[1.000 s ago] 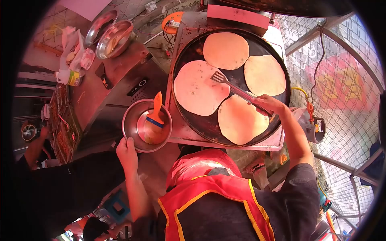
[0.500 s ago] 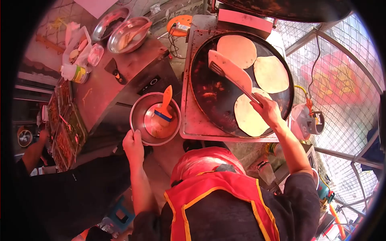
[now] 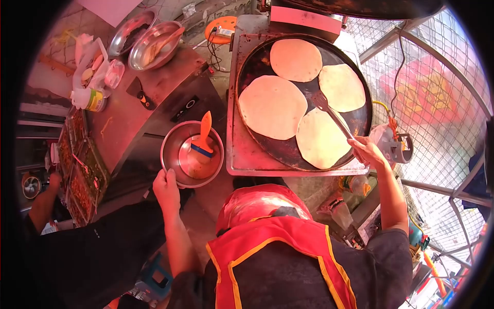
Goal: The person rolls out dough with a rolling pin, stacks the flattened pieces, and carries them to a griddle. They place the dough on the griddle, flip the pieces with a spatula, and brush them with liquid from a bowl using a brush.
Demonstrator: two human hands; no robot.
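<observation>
My left hand (image 3: 167, 191) grips the rim of a round metal bowl (image 3: 168, 149), held to the left of the stove. Inside the bowl stands a basting brush (image 3: 205, 129) with an orange handle and a blue band, over a little liquid. My right hand (image 3: 368, 152) is closed round the handle of a slotted spatula (image 3: 337, 122). The spatula's head is between the flatbreads, over the lower one (image 3: 320, 141). Pale flatbreads lie on the round black griddle (image 3: 256, 63): a large one at left (image 3: 271, 107), one at the back (image 3: 296, 60) and one at right (image 3: 342, 87).
At left is a metal counter (image 3: 149, 90) with two steel bowls (image 3: 154, 49), a black-handled tool (image 3: 145, 99), a labelled jar (image 3: 88, 99) and food trays (image 3: 82, 175). A co-worker's dark sleeve (image 3: 98, 247) is close by. Wire mesh (image 3: 401, 92) borders the right.
The flatbread that was on the spatula now lies flat on the left of the griddle. My right hand and the spatula have moved right and slightly down. The left hand still holds the bowl.
</observation>
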